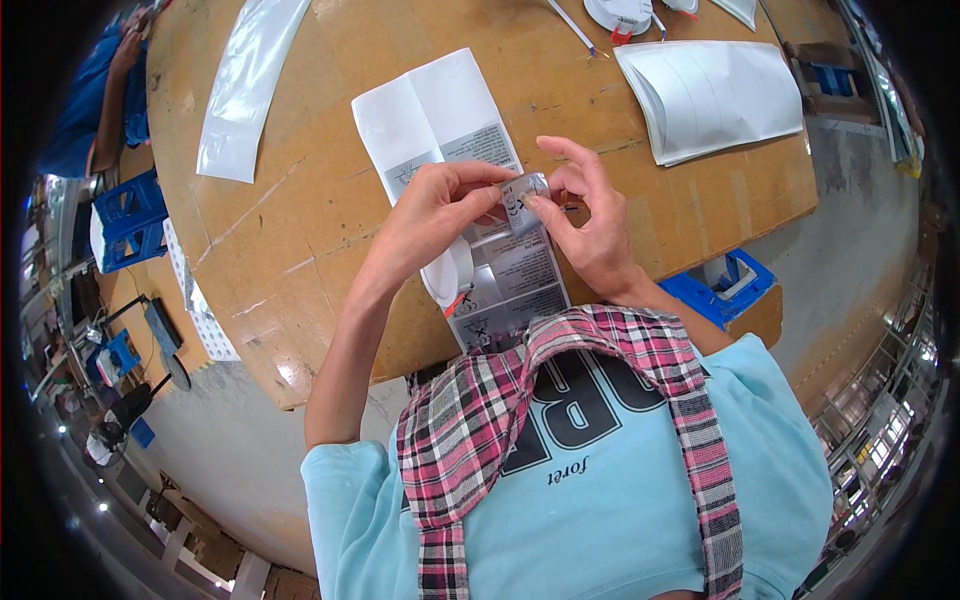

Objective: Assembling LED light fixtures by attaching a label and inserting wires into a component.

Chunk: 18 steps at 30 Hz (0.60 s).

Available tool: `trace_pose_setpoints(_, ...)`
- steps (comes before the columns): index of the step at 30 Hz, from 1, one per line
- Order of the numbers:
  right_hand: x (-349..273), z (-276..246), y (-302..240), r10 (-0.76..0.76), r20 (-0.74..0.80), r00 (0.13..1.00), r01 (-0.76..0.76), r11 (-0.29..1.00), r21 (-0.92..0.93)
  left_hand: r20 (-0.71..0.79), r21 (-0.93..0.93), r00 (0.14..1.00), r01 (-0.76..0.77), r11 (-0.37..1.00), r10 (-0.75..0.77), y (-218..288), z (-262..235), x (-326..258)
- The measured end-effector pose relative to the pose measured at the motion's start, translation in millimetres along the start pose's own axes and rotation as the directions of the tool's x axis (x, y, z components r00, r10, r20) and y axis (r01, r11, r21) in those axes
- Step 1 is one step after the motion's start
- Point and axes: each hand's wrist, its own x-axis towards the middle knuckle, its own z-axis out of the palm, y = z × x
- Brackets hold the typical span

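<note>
Between my two hands is a small silver sticker label (524,212) with dark print. My left hand (436,212) pinches its left edge between thumb and fingers. On the other side, my right hand (592,222) has its thumb and a bent finger on the label, the other fingers raised. Beneath both hands lies a long label sheet (428,98), blank white at its far end and covered with printed silver labels nearer me. A round white lamp (440,279) with a red-orange piece (456,303) rests on the sheet below my left hand, partly hidden by that wrist.
A folded stack of white sheets (715,102) lies at the right of the brown table (310,220). A glossy white strip (245,95) is far left; a round white lamp (618,12) and cable (572,26) are at the far edge. Blue stools (728,290) flank the table. Another person (85,105) sits far left.
</note>
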Motion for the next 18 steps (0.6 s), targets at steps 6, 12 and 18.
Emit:
trace_pose_setpoints(6, 0.3, 1.6, -1.3, -0.006, 0.005, 1.000, 0.007, 1.000, -0.017, -0.004, -0.009, 1.000, 0.006, 1.000, -0.006, -0.6, 1.0, -1.8)
trace_pose_setpoints(12, 0.3, 2.4, -1.5, -0.009, 0.002, 1.000, 0.009, 0.999, -0.046, -0.004, 0.019, 1.000, 0.006, 1.000, -0.006, 2.9, 1.6, -2.9)
trace_pose_setpoints(18, 1.1, 1.2, -0.8, 0.003, 0.034, 0.999, -0.001, 0.998, -0.064, -0.021, 0.042, 1.000, 0.004, 0.999, -0.003, 4.8, 3.2, -4.0)
